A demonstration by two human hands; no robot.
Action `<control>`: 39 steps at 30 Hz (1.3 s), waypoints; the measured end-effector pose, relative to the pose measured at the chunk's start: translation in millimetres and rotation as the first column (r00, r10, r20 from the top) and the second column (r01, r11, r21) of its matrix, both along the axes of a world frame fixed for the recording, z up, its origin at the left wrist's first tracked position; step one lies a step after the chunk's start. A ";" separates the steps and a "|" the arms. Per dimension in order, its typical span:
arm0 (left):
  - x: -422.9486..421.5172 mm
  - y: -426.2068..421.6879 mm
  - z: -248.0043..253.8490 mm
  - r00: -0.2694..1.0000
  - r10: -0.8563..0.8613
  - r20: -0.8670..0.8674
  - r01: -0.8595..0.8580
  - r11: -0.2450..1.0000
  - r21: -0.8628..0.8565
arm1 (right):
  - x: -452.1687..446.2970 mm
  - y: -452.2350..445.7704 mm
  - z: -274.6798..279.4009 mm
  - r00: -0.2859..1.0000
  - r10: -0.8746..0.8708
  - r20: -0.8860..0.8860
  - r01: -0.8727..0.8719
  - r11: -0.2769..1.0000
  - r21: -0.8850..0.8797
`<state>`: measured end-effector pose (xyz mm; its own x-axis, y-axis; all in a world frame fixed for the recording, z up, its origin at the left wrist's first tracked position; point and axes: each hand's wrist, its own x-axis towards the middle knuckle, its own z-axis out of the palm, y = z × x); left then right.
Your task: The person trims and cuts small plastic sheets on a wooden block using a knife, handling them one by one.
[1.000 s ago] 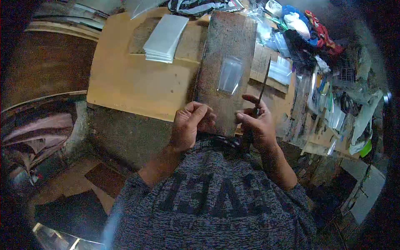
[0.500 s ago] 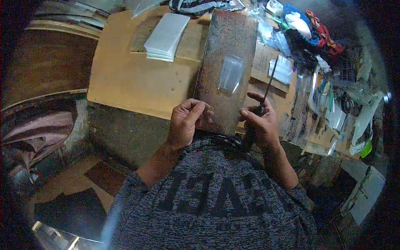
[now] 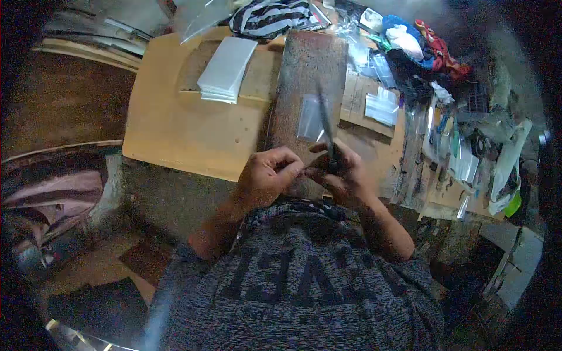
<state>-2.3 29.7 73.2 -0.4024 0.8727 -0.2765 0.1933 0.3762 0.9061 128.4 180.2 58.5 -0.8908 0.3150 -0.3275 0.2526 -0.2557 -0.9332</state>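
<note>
My left hand [image 3: 266, 178] is closed, thumb against the bent fingers, over the near end of a worn wooden board [image 3: 310, 58]. Whatever is in its pinch is too small or hidden to make out. Close beside it, its fingertips nearly meeting the left ones, my right hand [image 3: 345, 175] is closed around a long, thin, dark-bladed tool [image 3: 325, 114]. The blade points up and away, blurred; its exact kind cannot be told. On the board beyond the hands lie clear plastic sheets [image 3: 311, 120], partly crossed by the blade.
A stack of whitish sheets [image 3: 228, 70] lies on the tan tabletop [image 3: 175, 128] at the left. More clear plastic pieces [image 3: 381, 106] rest on a small board at the right. A striped bag [image 3: 272, 17] and cluttered plastic, cloth and tools fill the back and right side.
My right hand has moved left, bringing the dark-bladed tool over the board, and its fingertips now come close to my left hand. The view has shifted slightly.
</note>
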 end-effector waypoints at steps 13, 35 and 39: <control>29.3 -2.4 -39.1 0.772 0.273 0.573 -0.370 0.927 0.056 | 6.5 -13.2 -15.2 0.969 -0.242 -0.049 0.236 0.966 -0.109; 6.1 -23.9 -26.8 0.511 0.404 0.759 -0.554 0.830 -0.068 | 63.2 23.6 28.1 0.866 0.258 0.428 -0.475 0.689 0.547; 13.5 -22.4 -21.3 0.704 0.294 0.647 -0.366 0.930 -0.024 | 53.2 25.9 26.0 0.813 0.287 0.506 -0.561 0.616 0.552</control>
<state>11.2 7.3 51.9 -0.4346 0.7542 -0.4922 -0.5533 0.2075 0.8067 181.6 206.1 84.5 -0.8508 0.1791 -0.4940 0.4926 0.5991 -0.6312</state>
